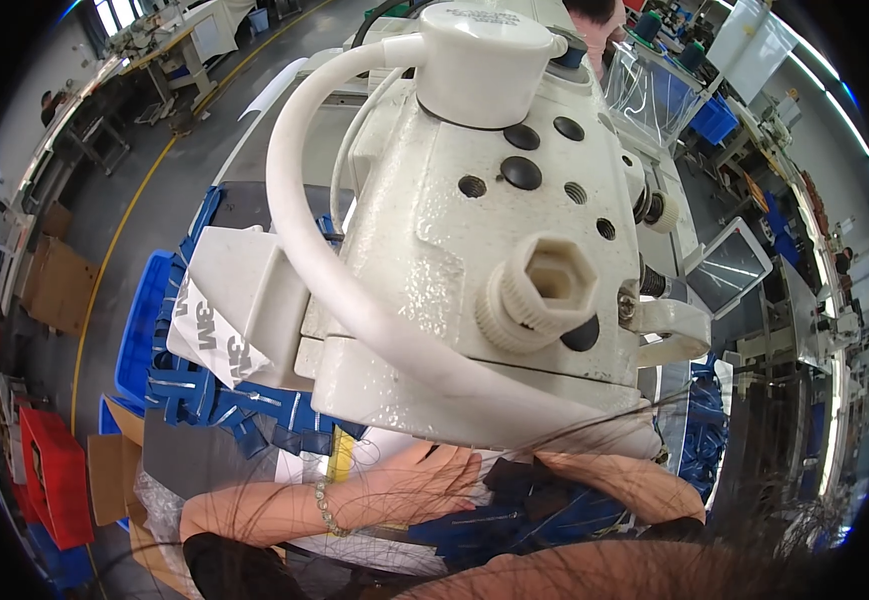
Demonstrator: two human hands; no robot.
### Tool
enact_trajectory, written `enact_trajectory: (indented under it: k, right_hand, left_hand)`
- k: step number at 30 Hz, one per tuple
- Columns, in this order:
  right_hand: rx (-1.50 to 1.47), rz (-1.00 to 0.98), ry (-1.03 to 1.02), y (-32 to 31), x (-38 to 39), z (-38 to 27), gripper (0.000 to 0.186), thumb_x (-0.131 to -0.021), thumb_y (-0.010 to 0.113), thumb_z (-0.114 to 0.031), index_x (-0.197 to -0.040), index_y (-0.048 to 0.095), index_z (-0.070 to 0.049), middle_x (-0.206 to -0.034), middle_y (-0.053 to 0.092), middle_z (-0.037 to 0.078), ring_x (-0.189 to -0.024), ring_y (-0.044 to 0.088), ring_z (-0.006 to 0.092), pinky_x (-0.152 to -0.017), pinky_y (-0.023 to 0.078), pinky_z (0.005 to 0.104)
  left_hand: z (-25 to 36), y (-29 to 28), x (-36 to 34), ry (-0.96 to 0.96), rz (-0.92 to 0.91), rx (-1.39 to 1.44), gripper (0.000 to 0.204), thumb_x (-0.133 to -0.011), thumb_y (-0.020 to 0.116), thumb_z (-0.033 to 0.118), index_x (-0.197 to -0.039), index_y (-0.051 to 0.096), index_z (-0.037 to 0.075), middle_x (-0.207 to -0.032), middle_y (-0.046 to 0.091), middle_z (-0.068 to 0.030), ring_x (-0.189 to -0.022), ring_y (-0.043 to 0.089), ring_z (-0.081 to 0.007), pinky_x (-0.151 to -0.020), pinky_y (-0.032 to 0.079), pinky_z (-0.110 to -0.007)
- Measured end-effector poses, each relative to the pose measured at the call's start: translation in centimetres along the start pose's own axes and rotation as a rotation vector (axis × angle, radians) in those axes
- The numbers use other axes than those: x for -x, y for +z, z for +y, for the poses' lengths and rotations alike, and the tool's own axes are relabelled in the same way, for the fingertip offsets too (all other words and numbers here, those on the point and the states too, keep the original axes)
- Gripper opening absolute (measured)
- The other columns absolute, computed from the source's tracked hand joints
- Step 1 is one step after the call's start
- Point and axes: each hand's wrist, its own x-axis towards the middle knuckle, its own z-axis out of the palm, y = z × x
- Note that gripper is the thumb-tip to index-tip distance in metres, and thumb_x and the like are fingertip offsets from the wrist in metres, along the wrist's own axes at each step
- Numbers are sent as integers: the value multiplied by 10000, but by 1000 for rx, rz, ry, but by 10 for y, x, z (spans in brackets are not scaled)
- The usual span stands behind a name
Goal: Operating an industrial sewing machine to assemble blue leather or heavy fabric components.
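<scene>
A large white sewing machine head fills the middle, with a thick white hose curving down its left side and across its front. Just below its front edge, my left hand reaches in from the left, a beaded bracelet on its wrist. Its fingers are bent together at the edge of dark blue fabric with pale stripes. From the right comes my right hand, close to the same fabric and a blackish piece. The machine's front hides the right fingers. Loose hair crosses both arms.
Blue strips with pale lines lie left of the machine, and more blue pieces on its right. Blue bins, a cardboard box and a red crate stand left. A tilted screen stands right. Behind, a person in pink is partly visible.
</scene>
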Motion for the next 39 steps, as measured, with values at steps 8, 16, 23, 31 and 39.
enact_trajectory:
  k: [8, 16, 23, 31, 39]
  right_hand:
    - [-10, -62, -11, -1, -2, -1, 324, -696, 593, -99, -998, 622, 15, -1036, 633, 163, -916, 637, 253, -723, 492, 325]
    - [3, -56, 3, -2, -2, 0, 365, -693, 582, -101, -1035, 618, 22, -1039, 632, 165, -914, 635, 249, -723, 490, 318]
    - [-17, -73, 6, -1, 1, 1, 368, -692, 584, -103, -1040, 619, 14, -1052, 630, 158, -926, 631, 244, -727, 486, 314]
    - [-21, -63, 17, -1, 0, 1, 368, -693, 591, -104, -1041, 620, 11, -1047, 633, 149, -927, 631, 242, -733, 486, 317]
    - [-15, -9, 29, -1, -2, 0, 353, -689, 605, -92, -1027, 624, 9, -1035, 637, 148, -917, 634, 240, -713, 492, 317]
  left_hand:
    - [10, 9, 9, -105, 162, 6, 585, -926, 364, 437, -1165, 457, -88, -1185, 480, -237, -1156, 423, -348, -974, 359, -442]
    - [6, 5, 6, -77, 118, -34, 580, -922, 375, 434, -1179, 450, -80, -1194, 480, -237, -1157, 430, -345, -979, 362, -427]
    - [21, 20, 10, -70, -139, 541, 587, -918, 377, 433, -1188, 445, -84, -1203, 477, -236, -1167, 422, -349, -981, 357, -443]
    - [25, 22, 9, -74, -128, 527, 584, -914, 379, 432, -1172, 452, -87, -1194, 475, -235, -1160, 420, -350, -986, 351, -451]
    - [15, 15, 2, -4, -219, 559, 585, -904, 390, 438, -1146, 472, -87, -1158, 491, -222, -1145, 428, -343, -987, 345, -443]
